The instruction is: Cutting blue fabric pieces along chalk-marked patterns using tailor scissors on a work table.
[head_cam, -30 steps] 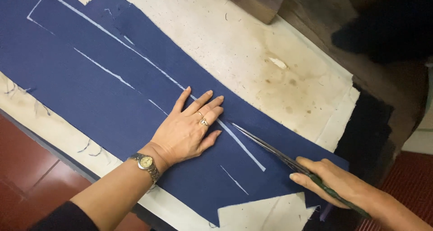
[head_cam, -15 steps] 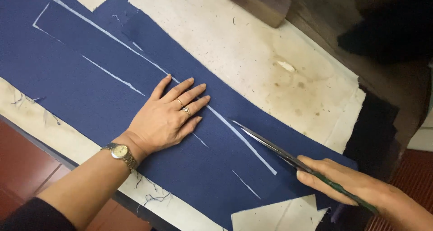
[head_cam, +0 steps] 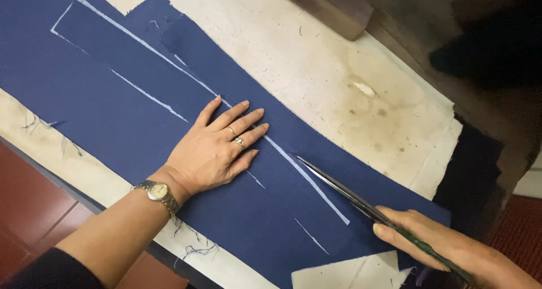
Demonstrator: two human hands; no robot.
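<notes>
Right hand (head_cam: pixel 446 249) grip clamped on scissors (head_cam: pixel 350 196) cutting blue cloth (head_cam: pixel 135 125) beside flat left hand (head_cam: pixel 212 150).

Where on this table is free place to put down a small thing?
Free: the stained cream covering between blue fabric and wooden block. Crowded: along the chalk line, where left hand and scissors in right hand work.

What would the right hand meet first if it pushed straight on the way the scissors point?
The right hand holds scissors aimed up-left along the chalk line on the blue cloth. First comes more cloth, then probably the left hand fingertips.
</notes>
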